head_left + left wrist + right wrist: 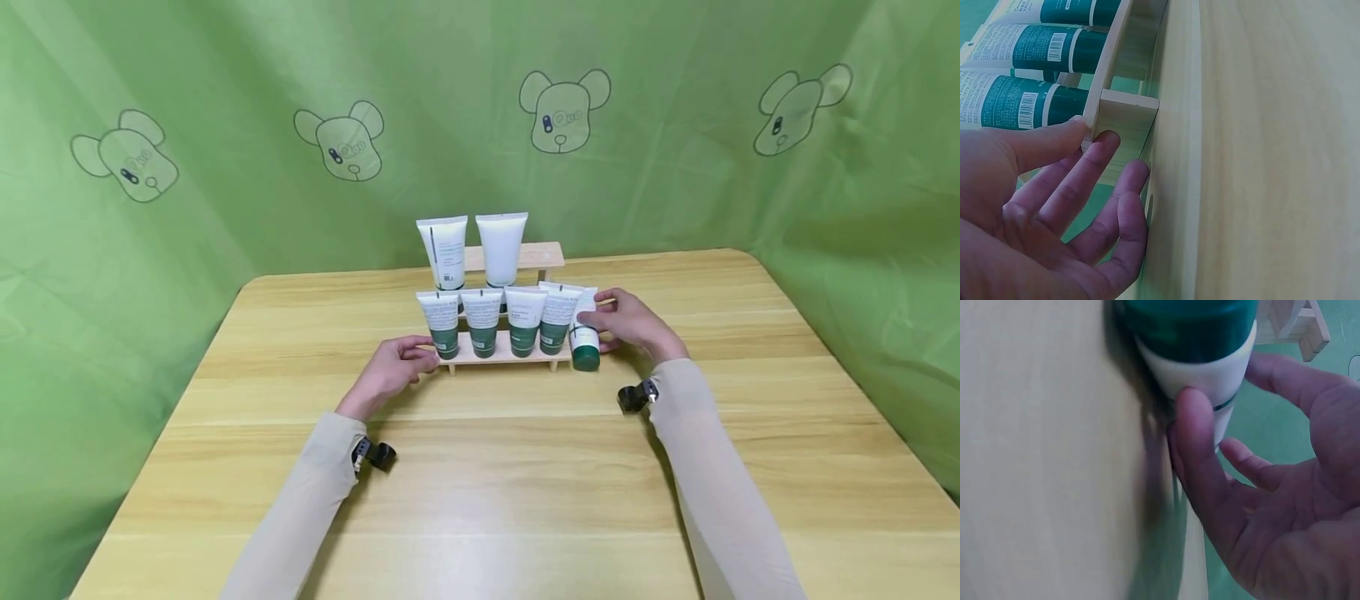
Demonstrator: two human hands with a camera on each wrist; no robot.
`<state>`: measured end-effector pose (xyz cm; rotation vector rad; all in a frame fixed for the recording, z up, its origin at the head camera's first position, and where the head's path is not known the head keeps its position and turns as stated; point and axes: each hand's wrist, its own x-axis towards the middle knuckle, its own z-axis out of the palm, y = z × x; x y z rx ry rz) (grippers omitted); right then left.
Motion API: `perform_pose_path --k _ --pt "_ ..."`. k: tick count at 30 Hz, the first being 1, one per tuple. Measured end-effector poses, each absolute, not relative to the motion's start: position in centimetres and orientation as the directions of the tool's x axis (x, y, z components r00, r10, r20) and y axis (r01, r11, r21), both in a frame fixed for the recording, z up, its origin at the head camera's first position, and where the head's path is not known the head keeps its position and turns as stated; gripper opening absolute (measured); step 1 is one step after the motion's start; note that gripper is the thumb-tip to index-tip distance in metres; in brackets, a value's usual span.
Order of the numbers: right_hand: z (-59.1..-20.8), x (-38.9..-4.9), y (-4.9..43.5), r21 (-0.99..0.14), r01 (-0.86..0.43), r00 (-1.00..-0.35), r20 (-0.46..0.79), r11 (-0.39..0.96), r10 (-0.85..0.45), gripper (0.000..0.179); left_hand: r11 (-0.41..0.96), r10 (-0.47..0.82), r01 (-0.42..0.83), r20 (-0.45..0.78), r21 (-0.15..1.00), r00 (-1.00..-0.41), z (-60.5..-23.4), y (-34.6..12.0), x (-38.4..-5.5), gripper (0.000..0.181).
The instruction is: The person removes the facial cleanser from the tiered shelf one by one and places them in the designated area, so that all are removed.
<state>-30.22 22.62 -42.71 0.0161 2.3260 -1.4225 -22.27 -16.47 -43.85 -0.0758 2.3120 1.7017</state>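
Observation:
At the right end of a small wooden tiered rack [480, 361], my right hand [633, 323] holds a white squeeze tube [584, 333] with a dark green cap, tilted and cap down. In the right wrist view, fingers wrap the tube's white body [1210, 381] close over the table. My left hand [390, 371] grips the rack's left end; the left wrist view has the thumb on the board's end [1092, 106] and fingertips under it. Several white-and-green tubes [482, 323] stand caps down along the rack's front step, the rightmost leaning beside the held one.
Two larger white tubes, one with print [447, 252] and one plain [501, 250], stand on the rack behind. The rack's upper board [543, 254] reaches right of them. A green curtain [450, 125] hangs behind the wooden table [495, 483].

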Motion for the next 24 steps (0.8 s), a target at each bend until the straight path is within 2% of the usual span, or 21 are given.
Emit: perform_pose_path --k 17,24 --pt "-41.8 -29.6 22.4 -0.845 0.248 -0.910 -0.371 0.474 -0.185 0.074 0.297 0.123 -0.189 -0.234 0.936 -0.964 -44.1 -16.5 -22.3 0.042" --pt "-40.7 -28.8 22.9 -0.839 0.171 -0.948 -0.283 0.516 -0.146 0.075 0.310 0.123 -0.194 -0.242 0.931 -0.962 -43.9 -16.4 -22.0 0.043"
